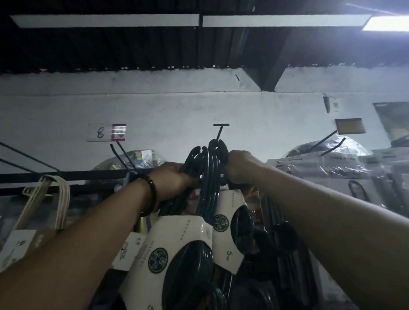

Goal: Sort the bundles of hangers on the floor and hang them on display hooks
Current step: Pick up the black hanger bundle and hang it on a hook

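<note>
Head view, dim light. Left hand (173, 180) and right hand (240, 166) both curl tightly round the necks of the dark hanger bundles (210, 171), whose tops meet the display hook (220, 133), apparently looped over it. White card sleeves (175, 255) wrap the bundles below; cream hangers (52, 197) hang at left

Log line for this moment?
phase: hanging | left hand: grips hanger bundle | right hand: grips hanger hooks at display hook | seated: unclear

Handwritten "8" on clear tag holder (106, 132); "5" on front hanger sleeve (141, 286); "5" on rear hanger sleeve (226, 227).
</note>
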{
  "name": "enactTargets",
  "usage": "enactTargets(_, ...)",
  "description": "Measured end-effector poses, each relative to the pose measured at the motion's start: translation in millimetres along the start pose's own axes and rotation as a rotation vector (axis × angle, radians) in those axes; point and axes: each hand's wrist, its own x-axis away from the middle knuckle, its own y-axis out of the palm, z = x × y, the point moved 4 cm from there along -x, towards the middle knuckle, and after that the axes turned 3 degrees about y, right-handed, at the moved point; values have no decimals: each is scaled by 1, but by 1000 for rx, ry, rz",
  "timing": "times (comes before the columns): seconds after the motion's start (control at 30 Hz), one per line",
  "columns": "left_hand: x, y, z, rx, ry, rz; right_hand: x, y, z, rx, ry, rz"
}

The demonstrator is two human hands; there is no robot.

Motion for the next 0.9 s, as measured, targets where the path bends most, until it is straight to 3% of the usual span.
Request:
enactTargets(0.17,-15,11,-12,-141,-11,29,-33,34,0,89,-18,-43)
enactTargets(0.43,-29,15,-37,-263,-86,94,-60,104,24,-66,89,-95)
enactTargets(0.63,-29,17,-24,-394,-75,114,-48,80,19,53,-30,-250)
enactTargets(0.73,-25,11,-12,-375,-22,144,-21,45,13,44,-32,-188)
enactTargets(0.83,-18,-4,6,-224,112,231,14,0,-2,-176,-108,-19)
enactTargets(0.9,-15,-7,16,-174,163,248,46,-23,-15,-464,-149,-46)
